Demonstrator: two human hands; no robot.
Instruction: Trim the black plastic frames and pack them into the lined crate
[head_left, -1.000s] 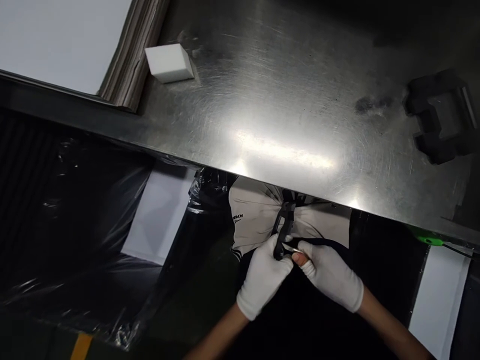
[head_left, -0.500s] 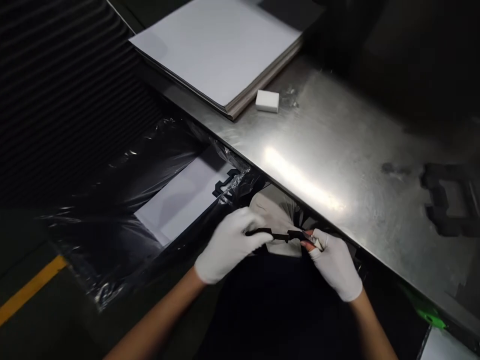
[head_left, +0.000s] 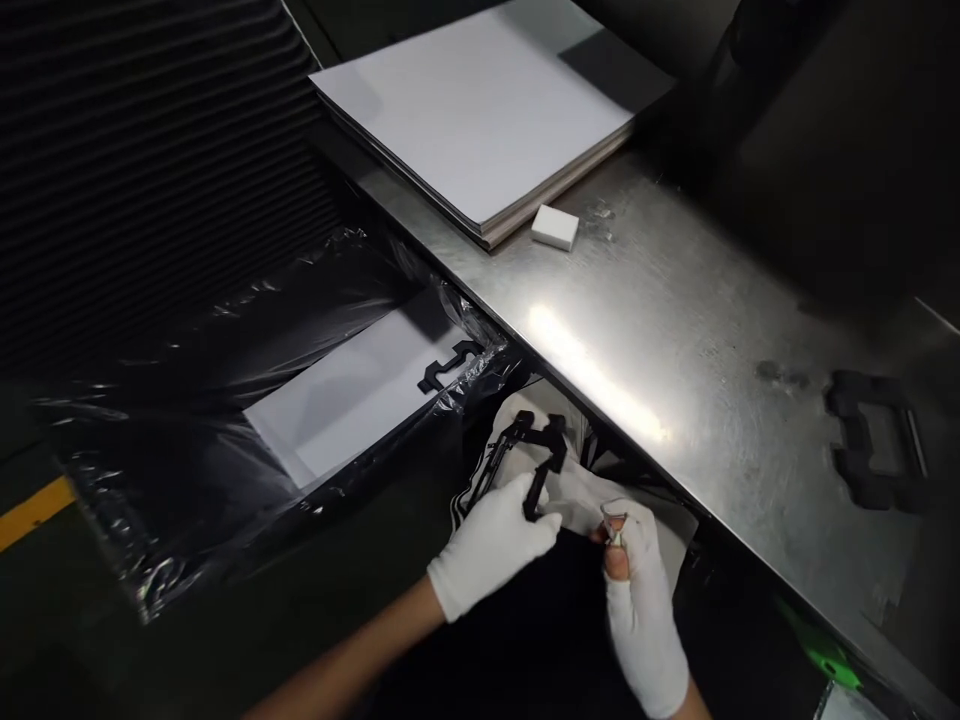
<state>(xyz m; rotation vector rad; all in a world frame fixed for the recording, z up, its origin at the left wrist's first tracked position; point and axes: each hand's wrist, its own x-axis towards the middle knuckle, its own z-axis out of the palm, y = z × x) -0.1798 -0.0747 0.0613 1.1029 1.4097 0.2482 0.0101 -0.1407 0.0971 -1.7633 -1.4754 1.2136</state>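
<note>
My left hand [head_left: 495, 545], in a white glove, grips a black plastic frame [head_left: 541, 437] by its near side, and the frame is tilted up. My right hand [head_left: 646, 600] wears a white glove with bare fingertips and pinches a small metal tool [head_left: 614, 528], whose kind I cannot make out. The tool is apart from the frame, just right of it. Behind both hands lies crumpled pale sheeting [head_left: 589, 490]. Another black frame [head_left: 450, 366] rests on a white sheet [head_left: 352, 385] in the plastic-lined container, and a third dark frame [head_left: 855, 440] lies on the metal table.
The metal table [head_left: 697, 380] slants across the right, its edge close to my hands. On it are a stack of large white sheets [head_left: 480, 110] and a small white block [head_left: 555, 228]. Clear plastic film [head_left: 161, 570] edges the container at left. A yellow floor line [head_left: 34, 513] shows there.
My left hand has turned the black frame from edge-on to face-up and shifted it away from the right hand. My right hand has come down and turned more upright, still pinching the tool.
</note>
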